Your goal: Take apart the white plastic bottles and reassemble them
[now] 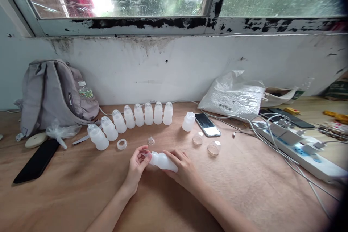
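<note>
Near the front middle of the table, a translucent white baby bottle (165, 162) is held tilted on its side, its neck toward the left. My right hand (181, 166) is wrapped round the bottle's body from the right. My left hand (138, 163) is closed on the clear teat at the neck end, with thumb and fingers covering part of it. Just beyond my hands lie a loose teat (151, 140) and a white collar ring (122, 144). To the right are two clear caps (214, 148) and a bottle without a cap (188, 121).
Several capped bottles (139, 115) stand in a curved row behind my hands. A smartphone (208, 124), a white plastic parcel (233, 96) and a power strip (301, 148) with tangled cables lie to the right. At left are a grey backpack (51, 94) and a black phone-like slab (36, 161).
</note>
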`<act>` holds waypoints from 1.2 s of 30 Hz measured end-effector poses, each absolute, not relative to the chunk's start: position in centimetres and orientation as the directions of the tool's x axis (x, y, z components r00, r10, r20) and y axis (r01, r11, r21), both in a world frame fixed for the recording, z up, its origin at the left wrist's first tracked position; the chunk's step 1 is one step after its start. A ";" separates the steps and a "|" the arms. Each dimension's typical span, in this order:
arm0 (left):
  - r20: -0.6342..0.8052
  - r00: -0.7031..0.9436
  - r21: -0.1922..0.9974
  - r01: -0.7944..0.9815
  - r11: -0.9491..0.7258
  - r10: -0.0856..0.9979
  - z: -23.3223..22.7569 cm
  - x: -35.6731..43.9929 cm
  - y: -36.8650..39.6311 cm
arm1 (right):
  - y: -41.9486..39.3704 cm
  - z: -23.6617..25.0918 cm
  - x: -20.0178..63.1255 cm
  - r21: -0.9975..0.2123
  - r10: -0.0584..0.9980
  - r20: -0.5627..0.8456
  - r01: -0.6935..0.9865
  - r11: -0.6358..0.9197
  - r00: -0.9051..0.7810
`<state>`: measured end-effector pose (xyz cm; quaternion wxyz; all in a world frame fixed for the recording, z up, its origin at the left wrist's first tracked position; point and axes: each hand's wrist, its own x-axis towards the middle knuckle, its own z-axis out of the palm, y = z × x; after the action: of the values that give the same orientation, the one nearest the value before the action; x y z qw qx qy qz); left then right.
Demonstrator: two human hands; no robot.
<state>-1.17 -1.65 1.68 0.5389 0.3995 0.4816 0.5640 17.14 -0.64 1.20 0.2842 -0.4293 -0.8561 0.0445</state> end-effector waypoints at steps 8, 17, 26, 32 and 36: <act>-0.118 -0.107 0.956 -0.283 0.084 0.987 2.3 -1.3 -1.5 | -0.7 1.3 17.1 -0.302 0.752 0.478 0.719 0.626 -0.454; -0.173 -0.042 0.973 -0.162 0.164 0.984 2.0 -1.8 -1.4 | -0.7 1.5 17.4 -0.338 0.763 0.454 0.703 0.626 -0.460; -0.105 0.011 0.969 -0.224 0.105 0.994 2.5 -1.7 -1.7 | -0.7 1.6 17.3 -0.339 0.777 0.426 0.715 0.612 -0.463; -0.067 0.002 0.967 -0.246 0.065 0.998 2.7 -2.0 -1.6 | -0.7 1.5 17.3 -0.318 0.781 0.436 0.736 0.598 -0.446; -0.109 -0.056 0.986 -0.135 0.101 0.992 2.6 -1.9 -1.5 | -0.7 1.4 17.3 -0.300 0.771 0.446 0.735 0.608 -0.456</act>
<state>-1.94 -1.51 2.61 0.5415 0.4227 0.5072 0.5204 17.30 -0.72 1.45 0.2780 -0.4415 -0.8525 0.0319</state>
